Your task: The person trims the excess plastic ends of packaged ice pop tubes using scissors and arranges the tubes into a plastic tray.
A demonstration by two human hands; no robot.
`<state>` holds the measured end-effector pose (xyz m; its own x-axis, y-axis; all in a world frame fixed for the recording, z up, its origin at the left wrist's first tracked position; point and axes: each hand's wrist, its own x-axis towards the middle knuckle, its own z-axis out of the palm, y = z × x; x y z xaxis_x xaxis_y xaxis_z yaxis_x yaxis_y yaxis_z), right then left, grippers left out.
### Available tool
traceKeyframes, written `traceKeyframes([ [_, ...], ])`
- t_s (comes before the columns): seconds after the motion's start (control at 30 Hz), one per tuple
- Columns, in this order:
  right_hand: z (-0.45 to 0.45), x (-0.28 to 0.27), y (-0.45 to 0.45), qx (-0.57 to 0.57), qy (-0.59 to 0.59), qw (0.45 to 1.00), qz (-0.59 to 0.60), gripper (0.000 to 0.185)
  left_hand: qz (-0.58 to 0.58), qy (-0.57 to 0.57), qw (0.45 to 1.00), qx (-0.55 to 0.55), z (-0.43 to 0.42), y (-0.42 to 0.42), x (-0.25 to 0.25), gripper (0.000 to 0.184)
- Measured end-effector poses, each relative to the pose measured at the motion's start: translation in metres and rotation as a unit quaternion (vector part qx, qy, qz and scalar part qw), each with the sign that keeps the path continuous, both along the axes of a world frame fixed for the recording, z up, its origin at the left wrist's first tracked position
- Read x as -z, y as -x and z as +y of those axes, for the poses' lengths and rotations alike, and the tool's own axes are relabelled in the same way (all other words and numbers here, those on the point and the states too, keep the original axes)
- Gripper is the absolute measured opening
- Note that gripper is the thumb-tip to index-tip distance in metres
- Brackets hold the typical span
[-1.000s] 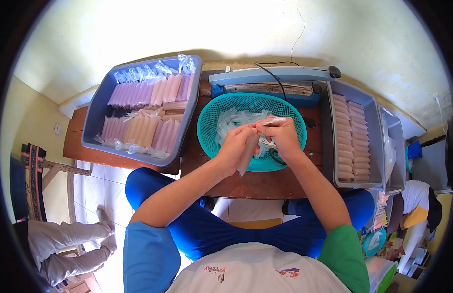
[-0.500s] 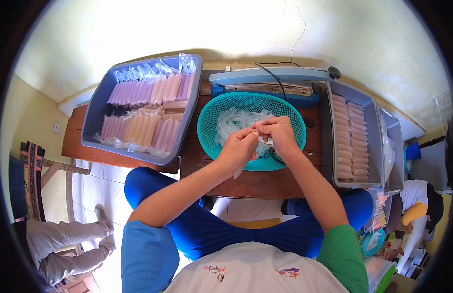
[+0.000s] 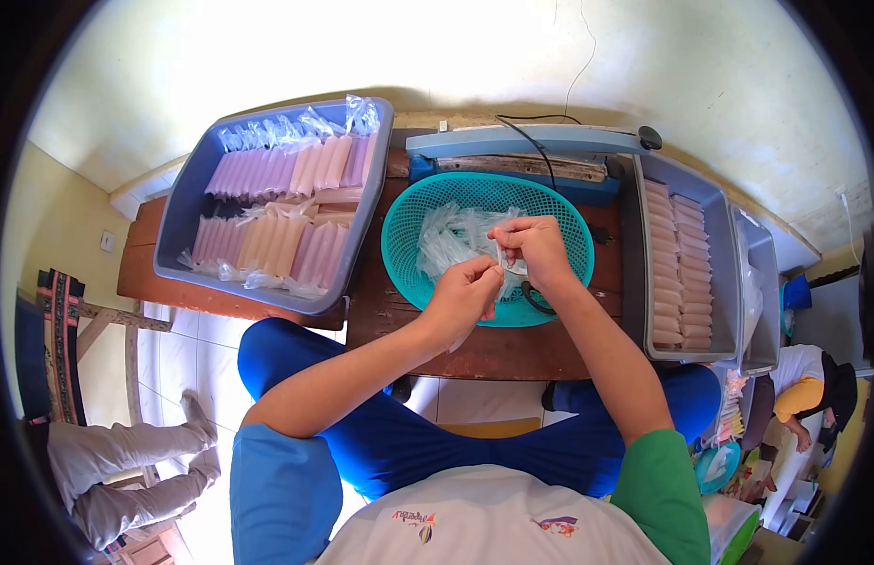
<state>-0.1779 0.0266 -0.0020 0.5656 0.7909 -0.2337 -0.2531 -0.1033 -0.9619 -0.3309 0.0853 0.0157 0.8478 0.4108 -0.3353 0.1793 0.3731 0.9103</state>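
Observation:
Over the turquoise basket (image 3: 392, 247), my two hands work close together on a thin, clear plastic bag (image 3: 500, 252). My left hand (image 3: 463, 294) is closed, pinching the bag, part of which hangs below the fingers. My right hand (image 3: 538, 252) pinches its upper end, so a short strip stretches between the hands. A bit of metal and a dark loop (image 3: 537, 300), which look like scissors, show beneath my right hand; how they are held is hidden. Crumpled clear plastic bags (image 3: 443, 235) lie inside the basket.
A grey tub (image 3: 378, 179) of filled pink and purple tubes stands left. Behind the basket sits a blue bar sealer (image 3: 521, 141) with a cord. Right is a grey tray (image 3: 729, 245) of pale pink tubes. One person's legs (image 3: 136, 461) show left; another person (image 3: 799, 386) bends at right.
My right hand has lifted slightly away from my left, and the plastic strip between them shows longer. The person at right has shifted an arm.

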Motion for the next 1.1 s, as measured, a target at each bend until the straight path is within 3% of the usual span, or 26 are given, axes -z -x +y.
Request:
traceKeyframes([
  [0.93,0.013,0.007,-0.017,0.029,0.047,0.998,-0.035,0.012,0.007,0.018,1.000,0.017,0.003,0.002,0.005,0.025],
  [1.1,0.008,0.001,-0.022,-0.003,0.050,0.997,0.053,0.017,0.007,0.044,0.999,0.026,0.005,0.001,0.002,0.022],
])
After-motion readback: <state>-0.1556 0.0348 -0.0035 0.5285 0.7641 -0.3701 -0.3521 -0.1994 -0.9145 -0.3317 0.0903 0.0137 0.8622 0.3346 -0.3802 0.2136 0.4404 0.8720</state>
